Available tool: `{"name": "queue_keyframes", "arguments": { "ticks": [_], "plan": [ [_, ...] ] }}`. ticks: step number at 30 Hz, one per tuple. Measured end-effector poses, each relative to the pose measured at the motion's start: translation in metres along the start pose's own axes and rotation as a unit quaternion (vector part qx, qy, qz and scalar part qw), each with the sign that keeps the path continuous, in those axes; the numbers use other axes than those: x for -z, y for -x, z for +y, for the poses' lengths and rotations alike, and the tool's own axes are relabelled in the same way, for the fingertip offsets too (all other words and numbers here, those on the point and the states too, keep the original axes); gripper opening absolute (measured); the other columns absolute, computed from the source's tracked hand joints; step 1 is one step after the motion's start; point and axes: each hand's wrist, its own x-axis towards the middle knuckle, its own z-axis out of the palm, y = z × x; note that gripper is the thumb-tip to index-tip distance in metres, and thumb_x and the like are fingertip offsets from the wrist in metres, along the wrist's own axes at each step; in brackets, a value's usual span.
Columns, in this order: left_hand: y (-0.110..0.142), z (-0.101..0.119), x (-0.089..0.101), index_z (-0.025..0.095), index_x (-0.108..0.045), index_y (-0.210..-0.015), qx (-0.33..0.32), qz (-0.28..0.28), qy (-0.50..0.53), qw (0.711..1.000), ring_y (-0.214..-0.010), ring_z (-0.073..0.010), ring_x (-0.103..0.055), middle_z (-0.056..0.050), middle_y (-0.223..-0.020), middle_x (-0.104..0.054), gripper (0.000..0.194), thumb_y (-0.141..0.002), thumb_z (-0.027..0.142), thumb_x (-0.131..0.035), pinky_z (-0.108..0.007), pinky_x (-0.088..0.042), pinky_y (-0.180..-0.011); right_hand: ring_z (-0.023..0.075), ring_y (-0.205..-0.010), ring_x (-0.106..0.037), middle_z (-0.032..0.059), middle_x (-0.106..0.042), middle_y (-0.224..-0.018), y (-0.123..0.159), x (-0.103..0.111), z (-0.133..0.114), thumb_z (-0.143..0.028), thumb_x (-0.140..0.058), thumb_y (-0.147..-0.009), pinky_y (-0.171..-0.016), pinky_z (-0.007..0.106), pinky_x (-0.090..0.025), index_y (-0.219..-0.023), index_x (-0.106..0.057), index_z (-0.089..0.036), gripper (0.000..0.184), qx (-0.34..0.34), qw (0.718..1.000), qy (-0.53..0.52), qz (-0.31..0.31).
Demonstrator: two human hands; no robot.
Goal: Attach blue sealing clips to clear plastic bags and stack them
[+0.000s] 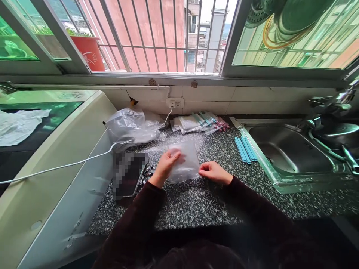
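A clear, frosted plastic bag [186, 160] is held up over the speckled countertop [185, 209]. My left hand [167, 164] grips its left side, with the thumb on the near face and the fingers showing through from behind. At the lower right edge of the bag, my right hand [214, 172] is closed in a pinch on it. Several light-blue plastic strips [245, 149] lie to the right of my right hand. Beyond the bag is a pile of flat clear bags [189, 123], some with blue or pink strips.
A phone-like dark object [130, 175], partly pixelated, lies left of my left hand. Behind it sits a crumpled clear plastic bag [131, 123]. A white cable [84, 160] runs to the wall socket [175, 103]. The steel sink [288, 147] is at right, a washing machine [81, 123] at left.
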Motion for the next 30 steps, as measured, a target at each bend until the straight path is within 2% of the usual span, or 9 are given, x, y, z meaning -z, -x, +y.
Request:
{"name": "queue_keyframes", "arguments": {
  "ticks": [5,8,10,12,14,16,19,23,30],
  "plan": [
    [-0.002,-0.007,-0.001,0.012,-0.061,-0.072,0.031,0.046,-0.003,0.998,-0.05,-0.0126,-0.058,-0.001,-0.058,-0.065,0.049,-0.039,0.041,-0.082,-0.025,-0.047,-0.053,0.0098,-0.054,-0.049,-0.0005,-0.06,-0.06,0.002,0.004,0.004,-0.031,-0.056,-0.07,-0.053,0.022,-0.036,-0.066,-0.062,-0.014,0.018,0.009,0.998,0.052,0.022],
    [-0.001,-0.006,0.001,0.013,-0.06,-0.072,0.055,0.041,0.014,0.998,-0.046,-0.0111,-0.055,0.002,-0.054,-0.061,0.048,-0.038,0.04,-0.082,-0.024,-0.045,-0.048,0.0133,-0.063,-0.056,0.0028,-0.066,-0.07,0.01,0.025,0.011,-0.034,-0.055,-0.073,-0.059,0.025,-0.039,-0.073,-0.065,-0.016,0.021,0.002,0.983,0.138,0.122],
    [0.002,-0.005,0.002,0.014,-0.06,-0.07,0.073,0.017,0.03,0.997,-0.043,-0.0085,-0.051,0.004,-0.051,-0.057,0.042,-0.043,0.037,-0.081,-0.021,-0.041,-0.044,0.0149,-0.066,-0.058,0.0032,-0.067,-0.074,0.018,0.046,0.021,-0.036,-0.052,-0.077,-0.06,0.026,-0.038,-0.076,-0.065,-0.018,0.022,-0.046,0.947,0.233,0.215],
    [0.006,-0.005,0.003,0.014,-0.06,-0.069,0.085,-0.013,0.046,0.995,-0.044,-0.0068,-0.049,0.004,-0.052,-0.055,0.035,-0.049,0.034,-0.079,-0.019,-0.038,-0.044,0.0173,-0.069,-0.059,0.0051,-0.068,-0.077,0.028,0.069,0.033,-0.036,-0.049,-0.08,-0.057,0.026,-0.034,-0.078,-0.066,-0.019,0.023,-0.111,0.888,0.332,0.298],
    [0.01,-0.006,0.004,0.014,-0.06,-0.069,0.094,-0.035,0.052,0.994,-0.046,-0.0068,-0.05,0.002,-0.055,-0.056,0.03,-0.052,0.032,-0.077,-0.018,-0.037,-0.045,0.0196,-0.074,-0.06,0.0086,-0.068,-0.082,0.036,0.087,0.045,-0.033,-0.046,-0.082,-0.058,0.028,-0.033,-0.082,-0.066,-0.017,0.025,-0.157,0.832,0.409,0.341],
    [0.013,-0.01,0.003,0.014,-0.06,-0.07,0.102,-0.046,0.027,0.993,-0.044,-0.0068,-0.048,0.003,-0.053,-0.055,0.03,-0.053,0.034,-0.075,-0.019,-0.035,-0.044,0.0217,-0.079,-0.06,0.0119,-0.068,-0.086,0.041,0.097,0.054,-0.031,-0.046,-0.083,-0.061,0.029,-0.033,-0.085,-0.066,-0.015,0.026,-0.191,0.789,0.462,0.357],
    [0.011,-0.019,0.004,0.013,-0.061,-0.067,0.103,-0.054,-0.086,0.989,-0.038,-0.0066,-0.042,0.004,-0.046,-0.051,0.028,-0.054,0.035,-0.073,-0.02,-0.03,-0.041,0.0244,-0.084,-0.059,0.0145,-0.066,-0.087,0.043,0.101,0.061,-0.033,-0.047,-0.083,-0.066,0.031,-0.034,-0.087,-0.066,-0.013,0.028,-0.213,0.755,0.508,0.356],
    [0.005,-0.028,0.007,0.012,-0.064,-0.064,0.062,-0.042,-0.206,0.976,-0.043,-0.0082,-0.044,0.003,-0.048,-0.055,0.019,-0.056,0.028,-0.067,-0.02,-0.031,-0.044,0.0271,-0.087,-0.059,0.0161,-0.066,-0.087,0.039,0.098,0.061,-0.035,-0.047,-0.083,-0.068,0.033,-0.034,-0.089,-0.065,-0.011,0.031,-0.232,0.739,0.525,0.351],
    [0.005,-0.03,0.007,0.014,-0.07,-0.078,0.05,-0.071,-0.167,0.982,-0.045,-0.0087,-0.045,0.002,-0.054,-0.06,0.023,-0.059,0.024,-0.066,-0.02,-0.032,-0.044,0.0283,-0.087,-0.058,0.0185,-0.065,-0.088,0.036,0.096,0.064,-0.037,-0.045,-0.084,-0.068,0.035,-0.034,-0.09,-0.066,-0.009,0.036,-0.236,0.729,0.541,0.347]
  ]
}}
